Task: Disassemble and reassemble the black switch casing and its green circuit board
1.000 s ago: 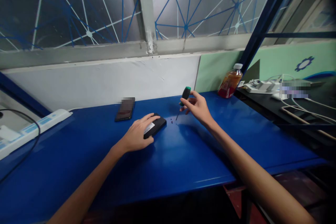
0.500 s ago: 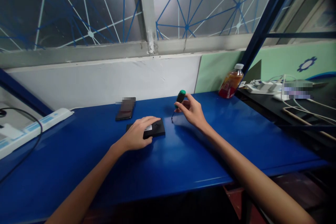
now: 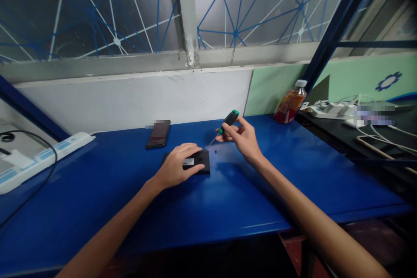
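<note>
Blue-painted metal forms the table [image 3: 228,208], which runs the whole width of the view below a white wall and a taped window. At its far left end, beyond the table edge, lies a white power strip [image 3: 45,156] with a black cable looping past it. On the neighbouring dark bench to the right sit white chargers and cords [image 3: 339,110]. A bottle of amber liquid [image 3: 291,102] with a white cap stands at the table's far right corner. A dark phone [image 3: 158,134] lies flat near the wall, well apart from the hands.

The left hand [image 3: 177,168] lies palm down on a flat black device [image 3: 198,161] near the middle of the table, fingers spread over its white label and pressing it to the surface. The right hand [image 3: 243,137] is closed around a screwdriver [image 3: 224,125] with a black and green handle, pinched between thumb and fingers. The tool tilts down to the left, and its thin tip meets the far right corner of the black device. Just beside that corner, tiny dark screws [image 3: 216,152] rest on the table; how many cannot be told.
</note>
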